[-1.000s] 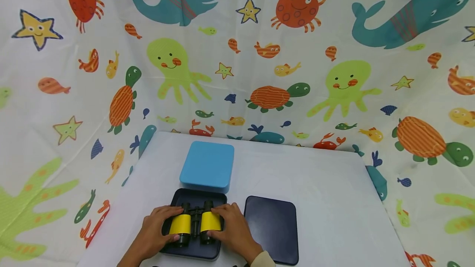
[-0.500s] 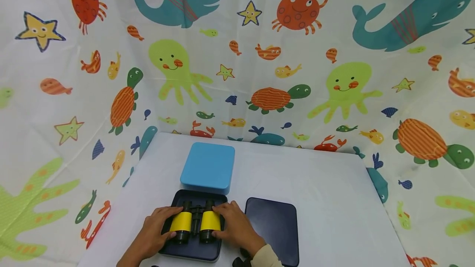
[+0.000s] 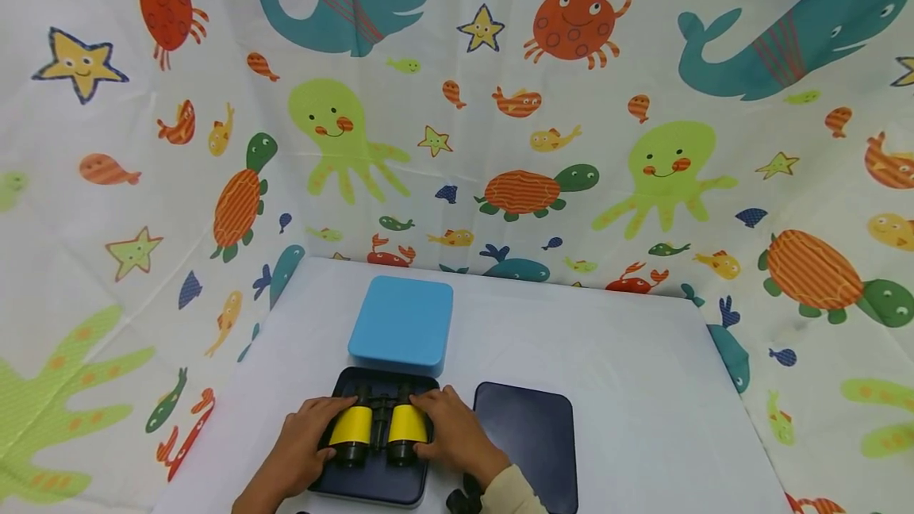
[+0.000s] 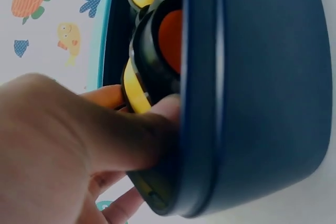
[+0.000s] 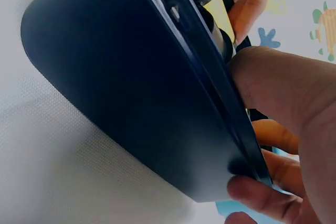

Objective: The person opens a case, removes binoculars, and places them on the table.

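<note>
A pair of black binoculars [image 3: 351, 425] with yellow bands lies inside a dark navy box [image 3: 367, 486], its wider ends toward me. My left hand [image 3: 303, 443] holds the left barrel, fingertips at the far end and thumb at the near end. On the other barrel my right hand [image 3: 457, 435] does the same from the right. In the left wrist view the left thumb [image 4: 157, 121] reaches over the box rim beside the binoculars [image 4: 152, 45], and an orange lens shows. The box wall [image 5: 131, 87] hides much of the binoculars in the right wrist view.
A dark navy lid [image 3: 528, 443] lies flat to the right of the box. Behind the box stands a light blue box [image 3: 402, 324]. A small black object [image 3: 464, 500] shows beside the right sleeve. A sea-animal patterned cloth [image 3: 464, 141] hangs around the white table [image 3: 643, 419].
The binoculars have settled a little lower into the navy box. Both thumbs have shifted outward from the barrel tops toward their outer sides. The lid and blue box stay where they were.
</note>
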`<state>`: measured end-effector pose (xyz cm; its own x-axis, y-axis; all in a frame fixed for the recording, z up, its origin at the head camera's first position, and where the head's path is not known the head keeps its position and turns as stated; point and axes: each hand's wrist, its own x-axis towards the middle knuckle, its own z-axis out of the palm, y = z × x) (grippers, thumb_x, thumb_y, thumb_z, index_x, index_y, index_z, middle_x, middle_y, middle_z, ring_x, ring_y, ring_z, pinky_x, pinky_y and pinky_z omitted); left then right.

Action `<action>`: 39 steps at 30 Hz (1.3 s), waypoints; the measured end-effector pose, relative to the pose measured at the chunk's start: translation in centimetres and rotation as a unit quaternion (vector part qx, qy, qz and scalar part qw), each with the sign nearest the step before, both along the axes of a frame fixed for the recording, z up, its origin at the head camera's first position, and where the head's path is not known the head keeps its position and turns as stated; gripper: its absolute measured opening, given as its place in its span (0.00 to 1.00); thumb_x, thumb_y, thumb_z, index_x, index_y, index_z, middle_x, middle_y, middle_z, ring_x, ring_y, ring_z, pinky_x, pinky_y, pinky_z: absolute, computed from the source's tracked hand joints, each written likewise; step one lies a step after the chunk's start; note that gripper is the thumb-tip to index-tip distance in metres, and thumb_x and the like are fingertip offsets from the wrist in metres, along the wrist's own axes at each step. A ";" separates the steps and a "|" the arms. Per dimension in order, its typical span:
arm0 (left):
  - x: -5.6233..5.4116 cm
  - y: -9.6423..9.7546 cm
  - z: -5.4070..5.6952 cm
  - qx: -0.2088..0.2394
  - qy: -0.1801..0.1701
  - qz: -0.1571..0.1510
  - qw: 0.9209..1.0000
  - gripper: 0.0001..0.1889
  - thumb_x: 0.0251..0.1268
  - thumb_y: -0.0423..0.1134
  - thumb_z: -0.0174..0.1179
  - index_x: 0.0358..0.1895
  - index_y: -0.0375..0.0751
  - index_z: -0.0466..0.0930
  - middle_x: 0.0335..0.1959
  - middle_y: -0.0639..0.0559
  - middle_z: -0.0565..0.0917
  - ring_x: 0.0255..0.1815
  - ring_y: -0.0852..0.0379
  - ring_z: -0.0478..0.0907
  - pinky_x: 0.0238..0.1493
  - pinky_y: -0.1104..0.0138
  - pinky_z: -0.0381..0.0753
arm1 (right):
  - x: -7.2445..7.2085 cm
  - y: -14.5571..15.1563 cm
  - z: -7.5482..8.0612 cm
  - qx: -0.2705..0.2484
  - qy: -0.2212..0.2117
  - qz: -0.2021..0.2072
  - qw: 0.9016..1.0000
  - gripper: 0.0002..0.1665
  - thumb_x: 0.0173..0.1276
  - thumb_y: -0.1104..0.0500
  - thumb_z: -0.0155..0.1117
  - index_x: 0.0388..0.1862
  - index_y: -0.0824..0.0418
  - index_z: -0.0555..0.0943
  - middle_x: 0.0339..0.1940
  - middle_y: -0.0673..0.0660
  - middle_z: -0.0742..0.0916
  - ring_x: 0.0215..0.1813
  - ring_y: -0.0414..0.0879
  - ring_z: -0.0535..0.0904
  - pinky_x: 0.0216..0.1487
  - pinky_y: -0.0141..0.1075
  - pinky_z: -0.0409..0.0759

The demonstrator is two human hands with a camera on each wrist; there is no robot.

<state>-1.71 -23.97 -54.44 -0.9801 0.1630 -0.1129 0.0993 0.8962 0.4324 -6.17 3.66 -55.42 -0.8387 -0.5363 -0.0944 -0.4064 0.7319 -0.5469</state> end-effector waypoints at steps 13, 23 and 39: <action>0.4 0.4 1.1 -0.023 0.022 0.005 0.999 0.45 0.47 0.28 0.83 0.72 0.55 0.77 0.68 0.51 0.82 0.70 0.42 0.72 0.56 0.44 0.72 | 0.1 0.5 -0.3 -0.027 0.026 -0.002 0.999 0.42 0.59 0.46 0.84 0.73 0.50 0.81 0.62 0.46 0.86 0.49 0.36 0.71 0.48 0.31 0.78; 0.3 1.0 4.3 -0.020 0.045 -0.007 0.999 0.46 0.47 0.28 0.83 0.73 0.55 0.76 0.68 0.49 0.81 0.70 0.42 0.72 0.59 0.41 0.71 | 0.1 1.6 1.5 -0.071 0.070 -0.009 0.995 0.41 0.60 0.43 0.80 0.73 0.47 0.80 0.63 0.46 0.86 0.53 0.39 0.74 0.46 0.32 0.75; -0.9 5.0 6.8 0.015 0.088 -0.057 0.994 0.46 0.50 0.28 0.82 0.76 0.52 0.74 0.70 0.49 0.81 0.72 0.41 0.74 0.66 0.40 0.71 | 0.6 6.7 4.3 -0.118 0.095 -0.050 0.987 0.42 0.57 0.46 0.83 0.71 0.47 0.82 0.62 0.45 0.85 0.60 0.42 0.78 0.56 0.44 0.85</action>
<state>-2.60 -18.98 -47.60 -0.9593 0.2749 0.0648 0.2758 0.8621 0.4251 -5.54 10.37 -51.08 -0.8792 -0.4380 0.1876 -0.4505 0.6356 -0.6269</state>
